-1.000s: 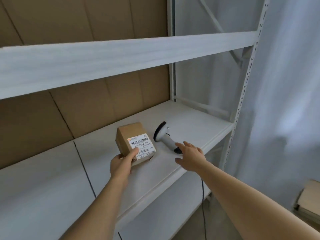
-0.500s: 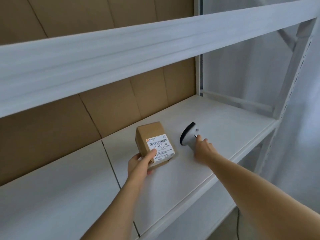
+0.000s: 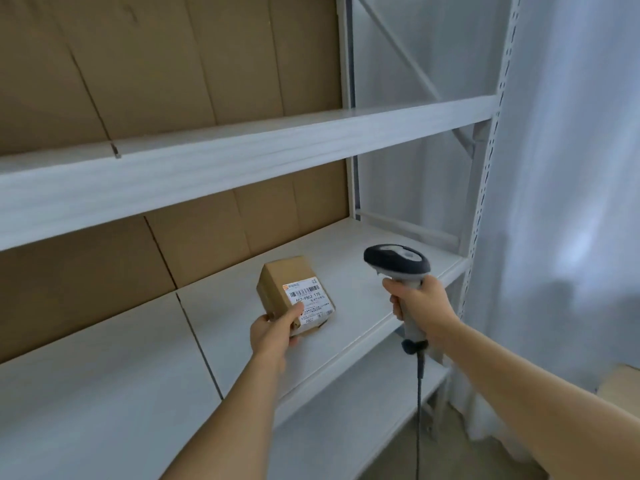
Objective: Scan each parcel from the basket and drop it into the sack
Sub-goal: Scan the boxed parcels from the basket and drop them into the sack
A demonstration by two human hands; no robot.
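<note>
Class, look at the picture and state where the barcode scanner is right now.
In the head view the scanner is right of centre, held upright in the right hand above the white shelf, to the right of the parcel.

Two bare forearms are reaching in from the bottom edge, both uncovered as far as the frame is showing. The left hand (image 3: 272,332) and right hand (image 3: 420,301) are wearing no gloves, and seemingly no rings or watch.
</note>
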